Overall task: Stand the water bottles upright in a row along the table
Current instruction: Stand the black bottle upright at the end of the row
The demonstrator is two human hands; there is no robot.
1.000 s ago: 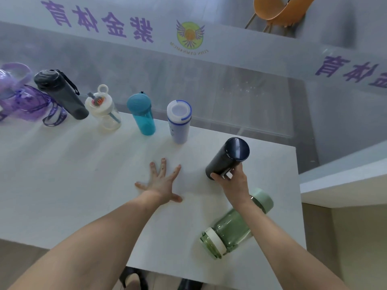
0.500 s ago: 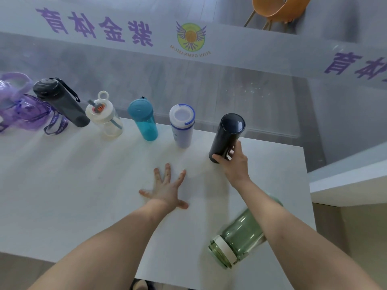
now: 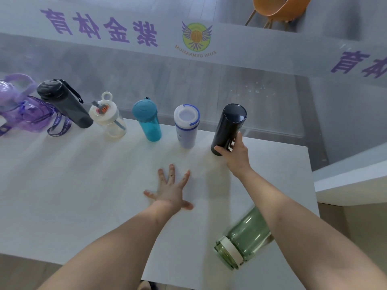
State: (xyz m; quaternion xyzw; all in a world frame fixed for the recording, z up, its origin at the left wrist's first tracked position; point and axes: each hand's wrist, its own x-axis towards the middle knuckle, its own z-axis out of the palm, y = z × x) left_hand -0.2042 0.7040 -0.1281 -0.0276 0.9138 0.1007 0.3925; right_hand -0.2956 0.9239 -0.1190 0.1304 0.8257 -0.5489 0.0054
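Note:
Several bottles stand upright along the far edge of the white table (image 3: 83, 185): a purple one (image 3: 18, 109), a black sport bottle (image 3: 65, 103), a clear one with a white lid (image 3: 109, 120), a teal one (image 3: 147, 120) and a white-and-blue one (image 3: 187, 126). At the right end of that row my right hand (image 3: 235, 152) is shut on the lower part of a dark navy bottle (image 3: 229, 126), which stands upright on the table. My left hand (image 3: 170, 189) rests flat with fingers spread. A green bottle (image 3: 243, 239) lies on its side near the front right corner, partly hidden by my right forearm.
A frosted glass wall with purple lettering and a round logo (image 3: 196, 36) rises just behind the table. The table's right edge is close to the navy bottle. An orange chair (image 3: 276, 7) shows beyond the glass. A white ledge (image 3: 351, 176) sits to the right.
My right hand has carried the navy bottle away from me to the right end of the row and brought it upright. The left hand stayed flat on the table.

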